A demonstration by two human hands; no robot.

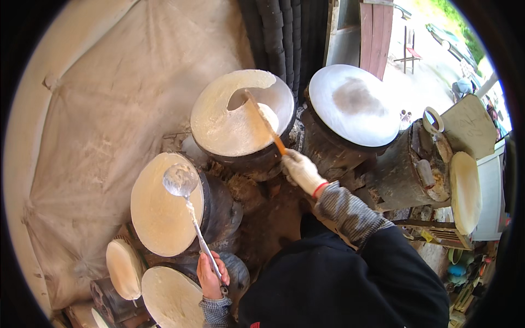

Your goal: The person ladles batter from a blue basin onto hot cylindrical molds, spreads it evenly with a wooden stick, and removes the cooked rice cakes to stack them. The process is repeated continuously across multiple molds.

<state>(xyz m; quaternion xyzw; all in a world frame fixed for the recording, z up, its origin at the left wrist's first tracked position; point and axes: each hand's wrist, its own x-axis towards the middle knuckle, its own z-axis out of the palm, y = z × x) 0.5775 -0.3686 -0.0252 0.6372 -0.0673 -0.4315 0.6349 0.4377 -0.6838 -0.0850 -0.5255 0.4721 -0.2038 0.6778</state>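
Observation:
My right hand [302, 170], in a white knit glove with a red cuff edge, grips the handle of a wooden spreader [265, 123]. Its far end rests in pale batter [213, 119] on a round griddle [285, 98]. The batter curves around the left side, with bare metal showing at the right and near the middle. My bare left hand [211, 274] holds a long-handled metal ladle [180, 180] coated with batter. Its bowl hangs over a second griddle, which a thin round flatbread [149, 221] covers.
Right of the batter stands another griddle [354, 108] with a pale surface and a brown patch. Another flatbread [172, 295] covers a griddle at lower left. A stack of flatbreads [124, 268] sits beside it. A metal drum [404, 172] holding wood pieces stands right, near more stacked flatbreads [465, 192].

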